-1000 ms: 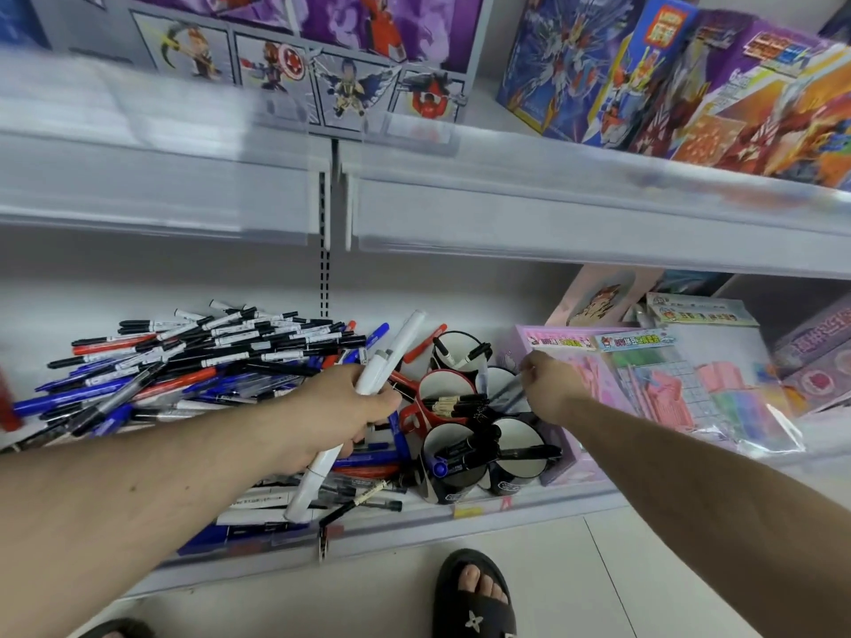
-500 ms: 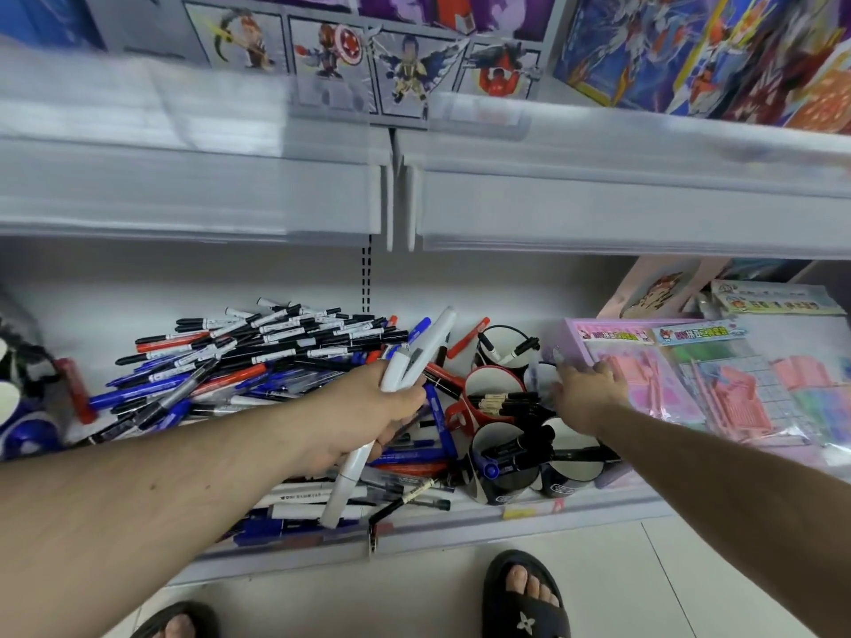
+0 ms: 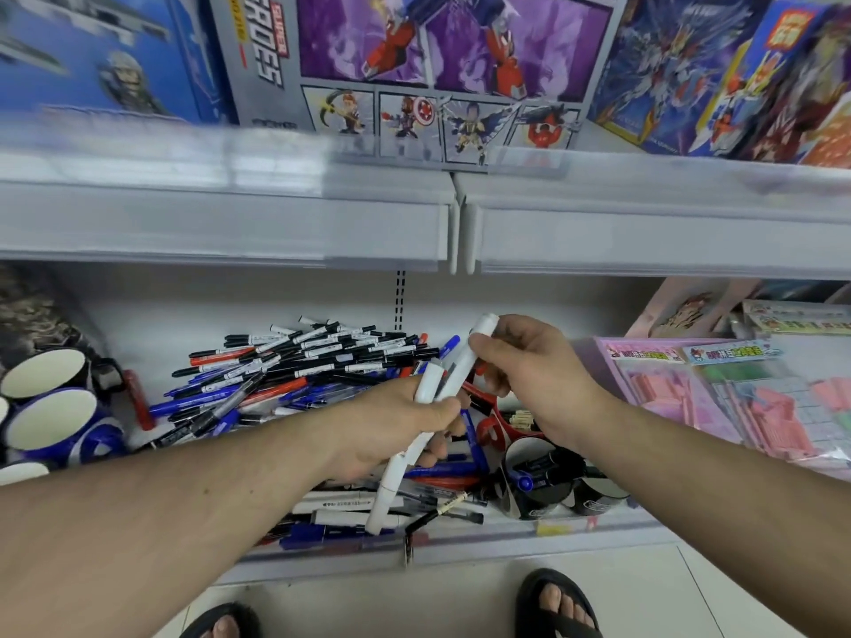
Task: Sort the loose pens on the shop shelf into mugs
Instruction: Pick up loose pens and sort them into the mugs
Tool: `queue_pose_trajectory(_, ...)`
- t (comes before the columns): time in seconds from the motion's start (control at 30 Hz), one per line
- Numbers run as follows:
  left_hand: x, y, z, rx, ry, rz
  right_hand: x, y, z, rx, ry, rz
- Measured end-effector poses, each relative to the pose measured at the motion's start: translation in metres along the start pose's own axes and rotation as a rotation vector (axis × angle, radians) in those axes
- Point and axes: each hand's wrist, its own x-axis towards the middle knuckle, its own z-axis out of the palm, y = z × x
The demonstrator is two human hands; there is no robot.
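A big heap of loose pens [image 3: 294, 361], black, blue and red, covers the lower shelf. My left hand [image 3: 396, 430] grips two white markers [image 3: 433, 407] upright above the heap's right end. My right hand [image 3: 534, 375] pinches the upper part of the taller white marker [image 3: 479, 338]. Under and right of my hands stand black mugs [image 3: 539, 490] holding pens, and a red mug [image 3: 492, 425] is partly hidden by my right hand. Blue mugs [image 3: 55, 425] with nothing inside stand at the far left.
The shelf above [image 3: 230, 223] overhangs close over the pens, with toy boxes [image 3: 437, 71] on it. Pink stationery packs [image 3: 718, 393] lie to the right of the mugs. The shelf's front lip [image 3: 460, 545] runs below, with my sandalled feet on the floor.
My right hand left the mugs and moved left and up to take hold of the taller white marker in my left hand. The view has shifted left, showing blue mugs.
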Motion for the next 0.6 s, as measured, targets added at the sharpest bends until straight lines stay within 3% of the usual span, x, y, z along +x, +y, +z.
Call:
queue_pose_trajectory(0.17, -0.011, 0.006, -0.013, -0.213, -0.030, -0.018, 0.007, -0.002, -0.004, 0.257, 0.098, 0.113)
queue_pose_trajectory(0.33, -0.017, 0.007, -0.024, -0.148, 0.132, 0.090, 0.010, 0.005, -0.011, 0.289, 0.140, 0.113)
queue_pose_trajectory(0.43, -0.017, 0.008, -0.029, -0.158, 0.267, 0.124, 0.010, 0.010, -0.015, 0.177, 0.145, 0.068)
queue_pose_trajectory(0.6, -0.015, 0.012, -0.037, -0.227, 0.411, 0.181, 0.012, 0.029, -0.016, -0.290, 0.047, 0.050)
